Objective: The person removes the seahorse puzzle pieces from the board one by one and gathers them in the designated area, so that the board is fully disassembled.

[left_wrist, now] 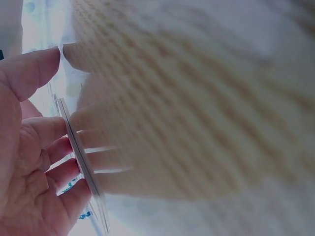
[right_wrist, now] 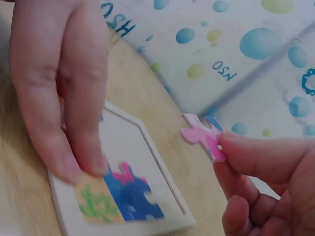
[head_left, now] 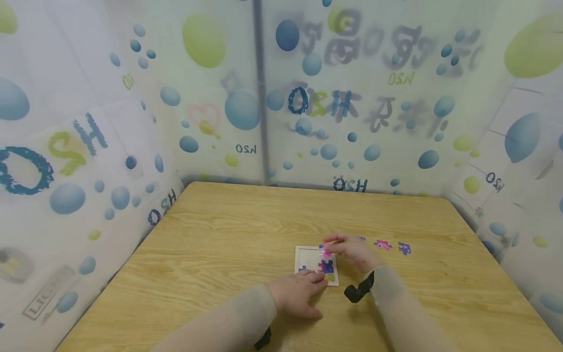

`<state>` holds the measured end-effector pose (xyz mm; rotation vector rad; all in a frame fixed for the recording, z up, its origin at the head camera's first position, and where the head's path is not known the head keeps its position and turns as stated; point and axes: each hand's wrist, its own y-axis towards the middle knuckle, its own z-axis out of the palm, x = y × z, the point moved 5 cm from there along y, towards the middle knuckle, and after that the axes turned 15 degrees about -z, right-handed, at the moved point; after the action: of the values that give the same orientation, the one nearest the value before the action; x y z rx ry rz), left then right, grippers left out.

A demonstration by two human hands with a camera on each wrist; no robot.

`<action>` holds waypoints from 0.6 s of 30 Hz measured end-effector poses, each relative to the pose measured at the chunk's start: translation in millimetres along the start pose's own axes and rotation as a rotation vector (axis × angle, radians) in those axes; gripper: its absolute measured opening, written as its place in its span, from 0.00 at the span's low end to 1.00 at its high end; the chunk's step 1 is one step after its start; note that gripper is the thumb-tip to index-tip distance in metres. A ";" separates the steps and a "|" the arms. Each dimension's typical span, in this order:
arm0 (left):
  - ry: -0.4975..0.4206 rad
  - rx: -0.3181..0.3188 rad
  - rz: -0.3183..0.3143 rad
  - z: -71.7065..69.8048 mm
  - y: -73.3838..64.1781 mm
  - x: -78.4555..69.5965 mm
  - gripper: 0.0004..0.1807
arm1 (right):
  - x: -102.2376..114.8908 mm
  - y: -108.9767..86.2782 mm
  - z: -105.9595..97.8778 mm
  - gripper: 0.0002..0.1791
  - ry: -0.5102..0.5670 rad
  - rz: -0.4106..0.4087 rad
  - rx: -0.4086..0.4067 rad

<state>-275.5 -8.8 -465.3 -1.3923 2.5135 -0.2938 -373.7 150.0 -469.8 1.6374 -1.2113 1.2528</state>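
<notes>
A small white puzzle tray [head_left: 310,256] lies on the wooden table, with blue, pink and green pieces [right_wrist: 130,196] set in its near right part. Between thumb and finger, my right hand [head_left: 354,249] pinches a pink jigsaw piece [right_wrist: 204,137] with a bit of blue, held above the tray's far right corner. My left hand [head_left: 296,293] lies over the tray's near edge, its fingertips [right_wrist: 98,164] touching the green-patterned piece [right_wrist: 98,206]. In the left wrist view, the extended fingers of that hand meet the thin tray edge [left_wrist: 81,152].
Right of the tray, loose jigsaw pieces lie in a row, among them a pink one [head_left: 383,244] and a blue one [head_left: 404,248]. A black strap mount [head_left: 358,291] juts from my right wrist. Patterned curtains [head_left: 211,161] stand around the table's back and sides.
</notes>
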 end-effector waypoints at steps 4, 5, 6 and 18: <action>0.001 0.006 -0.003 -0.5 -0.2 -0.5 0.41 | -3.6 -4.1 -18.3 0.20 -0.051 0.011 0.005; 0.003 0.005 -0.003 -0.6 -0.4 -0.6 0.41 | -5.4 -5.0 -23.0 0.20 -0.060 0.009 0.008; 0.002 0.007 -0.005 -0.5 -0.5 -0.7 0.41 | -6.9 -6.5 -27.4 0.21 -0.064 0.009 0.013; 0.002 -0.011 -0.018 -1.4 -3.1 -3.5 0.42 | -26.6 -30.2 -79.9 0.18 -0.096 0.013 0.008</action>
<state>-271.7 -7.3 -462.7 -1.4200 2.5092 -0.2853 -369.0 239.2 -475.3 1.7150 -1.2782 1.2000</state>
